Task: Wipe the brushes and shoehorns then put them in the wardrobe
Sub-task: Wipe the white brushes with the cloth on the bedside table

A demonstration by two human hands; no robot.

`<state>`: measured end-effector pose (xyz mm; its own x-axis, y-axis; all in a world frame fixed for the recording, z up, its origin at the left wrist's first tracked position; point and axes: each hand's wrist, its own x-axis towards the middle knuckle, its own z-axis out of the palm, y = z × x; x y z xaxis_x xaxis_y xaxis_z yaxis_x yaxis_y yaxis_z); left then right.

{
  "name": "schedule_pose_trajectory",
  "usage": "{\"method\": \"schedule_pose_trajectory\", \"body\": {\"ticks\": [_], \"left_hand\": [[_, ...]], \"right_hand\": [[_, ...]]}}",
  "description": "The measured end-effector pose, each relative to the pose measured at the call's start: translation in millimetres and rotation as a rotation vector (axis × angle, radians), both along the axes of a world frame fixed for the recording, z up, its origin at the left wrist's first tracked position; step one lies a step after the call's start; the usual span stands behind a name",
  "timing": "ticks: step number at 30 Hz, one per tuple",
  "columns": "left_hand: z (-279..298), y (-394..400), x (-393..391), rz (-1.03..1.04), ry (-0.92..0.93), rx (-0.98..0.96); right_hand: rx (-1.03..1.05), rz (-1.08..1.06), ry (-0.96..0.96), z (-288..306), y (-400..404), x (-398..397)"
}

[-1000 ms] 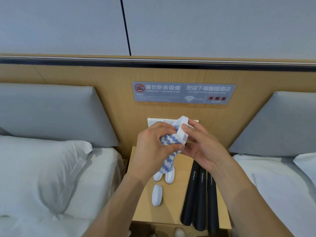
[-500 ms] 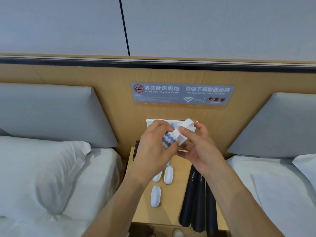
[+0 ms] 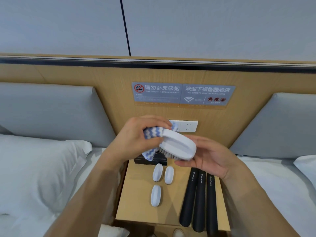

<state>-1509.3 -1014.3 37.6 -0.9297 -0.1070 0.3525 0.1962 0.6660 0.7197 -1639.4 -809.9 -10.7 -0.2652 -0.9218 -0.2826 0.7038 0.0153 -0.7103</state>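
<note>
Wiping is the step in hand here, I'd say. The right hand (image 3: 207, 158) has a white brush (image 3: 178, 146) lying across its mostly straight fingers, bristles facing down toward the palm side, so the smooth back sits up and exposed. The thumb is hidden behind the brush, so I can't tell whether it's clamping. It reads like a cradle more than a hard grip, probably so the brush can be turned easily.

The left hand (image 3: 136, 136) is curled round a blue-and-white zigzag cloth (image 3: 152, 134), bunched up and pressed against the far end of the brush, with a loose tail of it hanging underneath. Bunching it that way gives a firm pad to rub with.

Both hands are up above the nightstand (image 3: 136, 199), which sits between two beds. On it are three more small white brushes (image 3: 157, 172), two side by side and one nearer the camera, bristles down. To their right, three black shoehorns (image 3: 199, 200) lie packed touching each other, running off the front edge a bit. Keeping everything sorted by type probably makes it easy to work through one at a time.

My guess is the task is early on. Can't say which of those on the table are already wiped, and no wardrobe is in view.
</note>
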Motion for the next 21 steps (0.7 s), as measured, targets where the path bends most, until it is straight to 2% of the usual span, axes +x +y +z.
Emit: {"method": "schedule_pose_trajectory", "body": {"ticks": [3,8,14,17,21], "left_hand": [[-9.8,10.9,-3.1,0.144,0.027,0.157],[-29.7,32.1,-10.7,0.517,0.039,0.335],[-32.0,53.1,-18.3,0.661,0.134,0.511],[-36.1,54.2,-15.8,0.649,0.184,0.352],[-40.6,46.9,-7.6,0.4,0.138,0.076]], "right_hand": [[-0.114,0.014,0.0,-11.1,-4.9,11.6],[-0.125,-0.211,0.19,-19.2,-17.8,31.3],[-0.18,-0.356,0.236,-19.7,-37.5,48.7],[-0.201,-0.398,0.199,-15.1,-42.9,50.9],[-0.205,-0.397,0.19,-10.4,-39.6,40.3]]}}
